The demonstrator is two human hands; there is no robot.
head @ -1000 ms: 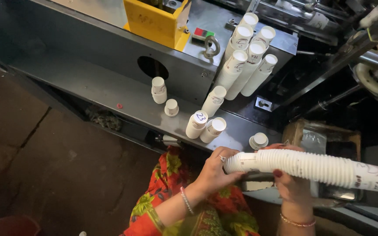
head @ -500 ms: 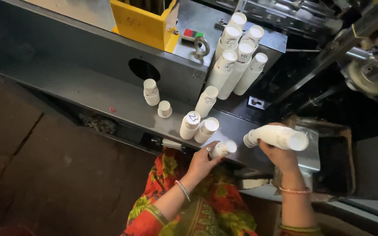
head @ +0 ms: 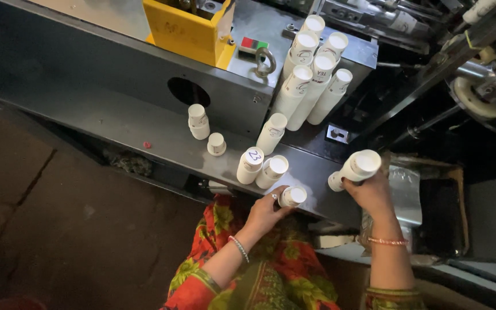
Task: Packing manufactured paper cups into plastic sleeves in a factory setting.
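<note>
My left hand (head: 266, 213) grips a short stack of white paper cups (head: 292, 196) and sets it on the grey metal shelf (head: 144, 129) near its front edge. My right hand (head: 370, 192) holds a longer stack of white paper cups (head: 356, 169), tilted with its open end up and its lower end over the shelf's right end. Two upright cup stacks (head: 262, 166) stand just left of my left hand. Both wrists wear bangles.
More cup stacks stand on the shelf (head: 199, 121), and tall stacks lean at the back (head: 311, 74) against a grey machine with a yellow box (head: 188, 26). An open carton with a plastic liner (head: 409, 192) sits at right. Dark floor lies to the left.
The long cup stack held crosswise in both hands has been split. My left hand now holds a short piece at the shelf; my right hand holds the rest, tilted upward.
</note>
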